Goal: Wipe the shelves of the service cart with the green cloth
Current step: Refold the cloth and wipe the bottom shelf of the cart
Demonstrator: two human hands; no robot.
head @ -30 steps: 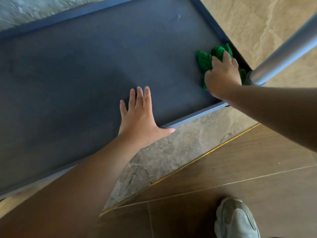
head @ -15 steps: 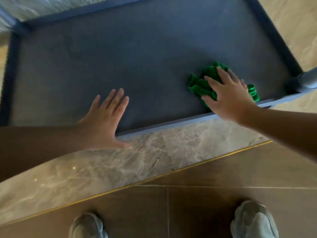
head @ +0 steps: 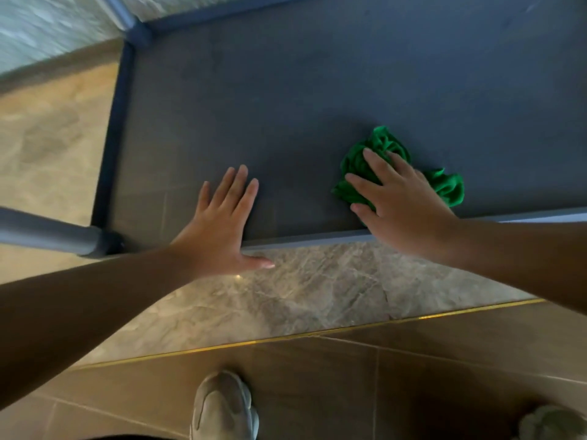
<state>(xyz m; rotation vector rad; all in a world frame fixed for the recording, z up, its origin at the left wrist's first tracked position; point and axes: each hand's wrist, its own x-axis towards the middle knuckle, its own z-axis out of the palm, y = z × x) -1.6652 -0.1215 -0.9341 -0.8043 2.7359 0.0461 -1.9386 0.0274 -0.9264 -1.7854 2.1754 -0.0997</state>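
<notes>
your left hand (head: 222, 223): flat, fingers straight, on shelf (head: 286, 90), centre
your right hand (head: 397, 198): straight fingers pressing green cloth (head: 446, 188), centre right

No readable text, labels, brands or numbers on any visible surface.

I've got the dark grey shelf (head: 317, 90) w/ its raised blue rim (head: 317, 239) in view. Green cloth (head: 381, 142) lies bunched on the shelf surface, just inside the near rim. Right hand (head: 400, 204) sits on top of the cloth, fingers spread. Left of the cloth & apart from it, left hand (head: 219, 223) lies flat on bare shelf, thumb outside the rim. Far left of the cloth, a grey post (head: 47, 233) meets the shelf corner. Nearer me than the cloth: marble-look floor (head: 301, 287), then brown tiles.
</notes>
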